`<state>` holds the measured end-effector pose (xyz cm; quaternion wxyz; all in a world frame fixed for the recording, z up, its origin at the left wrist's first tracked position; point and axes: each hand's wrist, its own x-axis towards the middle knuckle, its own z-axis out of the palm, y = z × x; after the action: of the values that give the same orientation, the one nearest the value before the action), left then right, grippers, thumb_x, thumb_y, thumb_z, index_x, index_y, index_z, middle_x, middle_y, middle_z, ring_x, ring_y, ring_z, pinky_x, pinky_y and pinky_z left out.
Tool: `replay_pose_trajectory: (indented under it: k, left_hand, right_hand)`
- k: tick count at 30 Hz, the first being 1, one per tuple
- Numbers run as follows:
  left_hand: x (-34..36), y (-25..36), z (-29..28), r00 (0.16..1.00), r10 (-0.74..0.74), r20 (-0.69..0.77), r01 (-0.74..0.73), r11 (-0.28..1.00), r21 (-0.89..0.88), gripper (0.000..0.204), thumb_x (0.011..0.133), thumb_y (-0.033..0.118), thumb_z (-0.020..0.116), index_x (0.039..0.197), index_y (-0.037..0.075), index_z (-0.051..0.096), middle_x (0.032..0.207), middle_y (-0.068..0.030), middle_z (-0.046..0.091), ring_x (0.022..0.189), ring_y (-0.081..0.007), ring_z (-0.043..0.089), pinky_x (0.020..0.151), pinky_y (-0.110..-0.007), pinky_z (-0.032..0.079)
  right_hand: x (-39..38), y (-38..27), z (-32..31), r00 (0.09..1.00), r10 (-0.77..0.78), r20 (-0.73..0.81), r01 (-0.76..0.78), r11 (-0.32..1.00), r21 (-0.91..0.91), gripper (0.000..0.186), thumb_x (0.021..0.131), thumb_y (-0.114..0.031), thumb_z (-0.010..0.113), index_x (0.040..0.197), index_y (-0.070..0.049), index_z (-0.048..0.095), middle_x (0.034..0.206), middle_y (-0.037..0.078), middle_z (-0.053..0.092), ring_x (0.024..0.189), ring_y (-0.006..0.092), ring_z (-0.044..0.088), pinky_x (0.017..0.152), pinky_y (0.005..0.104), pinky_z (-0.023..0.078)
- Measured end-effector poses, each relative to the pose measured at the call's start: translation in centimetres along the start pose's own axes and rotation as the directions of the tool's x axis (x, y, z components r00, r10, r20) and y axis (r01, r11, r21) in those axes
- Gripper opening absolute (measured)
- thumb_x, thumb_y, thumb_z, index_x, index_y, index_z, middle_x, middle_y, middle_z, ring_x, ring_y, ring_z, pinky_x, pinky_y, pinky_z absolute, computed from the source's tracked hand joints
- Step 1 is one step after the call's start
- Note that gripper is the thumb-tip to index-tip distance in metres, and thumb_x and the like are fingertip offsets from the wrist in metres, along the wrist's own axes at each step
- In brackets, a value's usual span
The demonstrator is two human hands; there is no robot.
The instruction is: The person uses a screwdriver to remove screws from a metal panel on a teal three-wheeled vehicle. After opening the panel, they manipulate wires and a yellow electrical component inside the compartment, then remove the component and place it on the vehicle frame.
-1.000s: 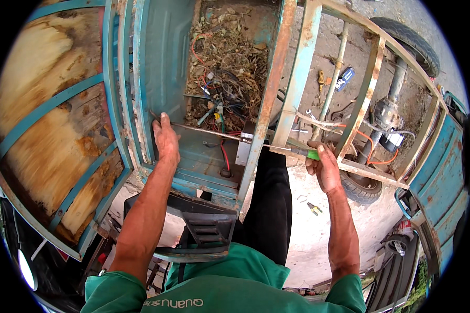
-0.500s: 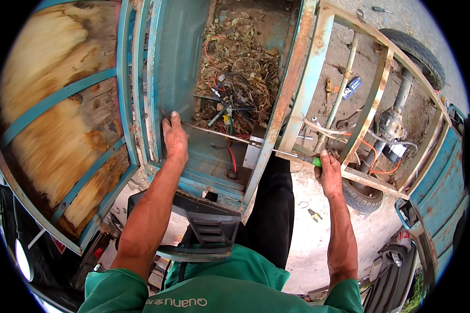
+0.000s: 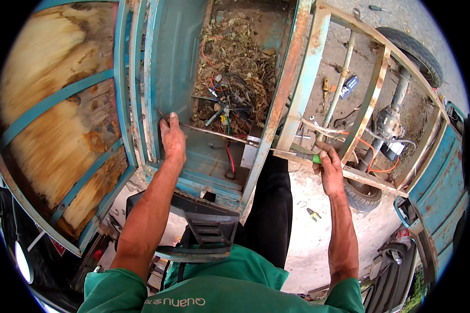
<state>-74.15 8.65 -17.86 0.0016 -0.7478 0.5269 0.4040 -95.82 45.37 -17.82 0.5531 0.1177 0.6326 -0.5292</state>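
Near the left side of a rusty blue metal compartment, my left hand (image 3: 173, 140) is closed around the end of a thin metal rod (image 3: 214, 131). The rod runs right across the compartment to a small pale metal box (image 3: 249, 154) by the right-hand rail. My right hand (image 3: 329, 167) grips the green handle of a screwdriver (image 3: 316, 158) outside that rail. Its slim shaft points left at the rusty rail (image 3: 263, 151), level with the box. Whether the tip touches the rail or a fastener is too small to tell.
Dry leaves (image 3: 240, 52) and tangled wires (image 3: 230, 107) fill the compartment's far part. On the right are an open frame (image 3: 371, 104), an axle (image 3: 391, 120) and a tyre (image 3: 412, 52). Pliers (image 3: 313, 214) lie on the ground. A wood-backed panel (image 3: 52, 120) stands left.
The fingers of my right hand have shifted on the screwdriver handle. My left hand keeps its hold on the rod. The whole view has moved slightly.
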Motion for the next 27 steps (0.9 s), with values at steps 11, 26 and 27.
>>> replay_pose_trajectory:
  k: [11, 26, 27]
  left_hand:
    - [-0.1, 0.0, 0.0, 1.0, -0.009, 0.019, 0.01, 1.0, -0.021, 0.075, 0.1, 0.049, 0.045, 0.153, 0.002, 0.019, 0.149, -0.0189, 0.036, 0.126, -0.0343, 0.047, 0.093, -0.044, 0.05]
    - [-0.1, 0.0, 0.0, 1.0, 0.019, 0.01, -0.019, 1.0, 0.007, 0.066, 0.1, 0.048, 0.045, 0.145, 0.002, 0.031, 0.141, -0.0167, 0.044, 0.118, -0.0323, 0.052, 0.088, -0.043, 0.051]
    - [-0.1, 0.1, 0.0, 1.0, 0.018, 0.016, -0.018, 1.0, 0.013, 0.066, 0.1, 0.048, 0.045, 0.146, 0.002, 0.03, 0.141, -0.0168, 0.043, 0.118, -0.0323, 0.052, 0.088, -0.043, 0.051]
  right_hand:
    - [-0.3, 0.2, 0.1, 0.996, 0.082, -0.034, -0.083, 0.996, -0.014, 0.035, 0.101, -0.026, 0.049, 0.122, 0.001, 0.058, 0.071, 0.001, 0.053, 0.063, 0.0097, 0.047, 0.06, 0.0233, 0.039]
    - [-0.7, 1.0, 1.8, 0.966, -0.204, -0.157, 0.207, 0.978, 0.004, 0.037, 0.101, -0.026, 0.047, 0.126, 0.0, 0.055, 0.075, 0.002, 0.054, 0.065, 0.0085, 0.048, 0.062, 0.0226, 0.039]
    - [-0.8, 1.1, 2.1, 0.95, -0.234, -0.206, 0.248, 0.968, 0.044, 0.038, 0.101, -0.026, 0.048, 0.126, 0.001, 0.054, 0.076, 0.001, 0.054, 0.067, 0.0086, 0.049, 0.063, 0.0223, 0.039]
